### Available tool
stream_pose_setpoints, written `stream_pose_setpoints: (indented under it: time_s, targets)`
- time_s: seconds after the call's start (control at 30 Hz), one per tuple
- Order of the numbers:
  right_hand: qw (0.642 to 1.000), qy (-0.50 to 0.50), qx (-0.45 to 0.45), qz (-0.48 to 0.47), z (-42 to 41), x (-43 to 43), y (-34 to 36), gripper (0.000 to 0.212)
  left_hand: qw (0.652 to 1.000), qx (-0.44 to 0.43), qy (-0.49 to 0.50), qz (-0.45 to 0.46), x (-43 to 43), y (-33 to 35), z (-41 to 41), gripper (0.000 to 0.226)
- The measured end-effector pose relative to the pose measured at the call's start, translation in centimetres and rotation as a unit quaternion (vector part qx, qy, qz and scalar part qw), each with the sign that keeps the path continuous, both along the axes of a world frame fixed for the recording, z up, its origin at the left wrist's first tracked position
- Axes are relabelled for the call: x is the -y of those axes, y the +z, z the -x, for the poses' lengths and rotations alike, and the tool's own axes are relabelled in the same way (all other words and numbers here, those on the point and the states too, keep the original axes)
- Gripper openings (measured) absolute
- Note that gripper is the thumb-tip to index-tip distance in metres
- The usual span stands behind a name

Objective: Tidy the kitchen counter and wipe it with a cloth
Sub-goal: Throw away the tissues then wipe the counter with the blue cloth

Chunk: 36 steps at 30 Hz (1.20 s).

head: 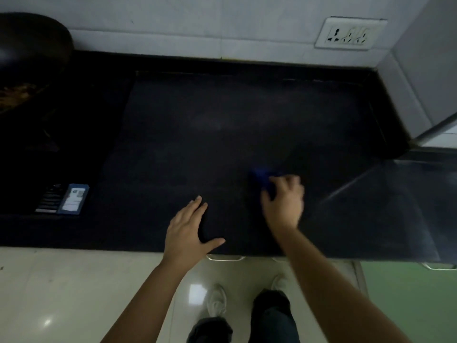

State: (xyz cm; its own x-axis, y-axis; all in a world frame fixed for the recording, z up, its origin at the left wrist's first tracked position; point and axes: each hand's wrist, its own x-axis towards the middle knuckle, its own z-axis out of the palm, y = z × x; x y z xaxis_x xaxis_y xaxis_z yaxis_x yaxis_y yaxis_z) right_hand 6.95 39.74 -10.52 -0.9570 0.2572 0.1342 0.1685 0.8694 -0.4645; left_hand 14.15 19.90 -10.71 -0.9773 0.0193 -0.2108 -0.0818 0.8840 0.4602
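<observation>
On the counter (pixel 197 120), the blurred right hand (pixel 283 199) grips a half-hidden blue cloth (pixel 263 178); left hand (pixel 188 226) lies spread.

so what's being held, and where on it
The right hand grips the blue cloth, fingers curled over its near side; the left hand lies flat on the counter, empty.

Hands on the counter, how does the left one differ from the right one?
The left hand lies flat with straight, spread fingers; the right hand is curled. The left hand holds nothing; the right hand grips a blue cloth. The left hand looks sharp; the right hand is blurred. Both are bare and rest on the dark counter.
</observation>
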Motion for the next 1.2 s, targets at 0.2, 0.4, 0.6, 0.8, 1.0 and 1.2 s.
stream_pose_setpoints:
  time_s: [0.2,0.4,0.6,0.8,1.0,1.2]
  targets:
    - [0.95,0.3,-0.041,-0.075,-0.8,-1.6,0.1,0.032,1.0,0.006,-0.024,-0.006,0.5,0.3,-0.2,0.106]
    - [0.992,-0.12,0.019,-0.035,-2.2,-7.2,0.2,0.035,0.998,0.007,-0.046,0.031,0.2,1.0,0.1,0.093]
    - [0.982,0.172,-0.053,-0.06,-4.9,-1.6,-0.9,0.036,0.997,-0.005,-0.043,0.066,-1.6,0.2,0.7,0.112]
    - [0.997,-0.059,-0.025,-0.042,-5.3,-10.7,-0.9,0.036,0.996,0.003,-0.052,0.079,-1.5,0.0,0.7,0.117]
    - [0.996,0.04,-0.042,-0.072,-6.8,-1.0,-0.9,0.036,0.996,0.005,-0.052,0.077,-1.6,0.6,0.7,0.117]
    - [0.99,0.108,-0.051,-0.073,-6.1,-10.0,-0.7,0.036,0.991,-0.018,-0.084,0.106,-3.3,1.3,0.9,0.115]
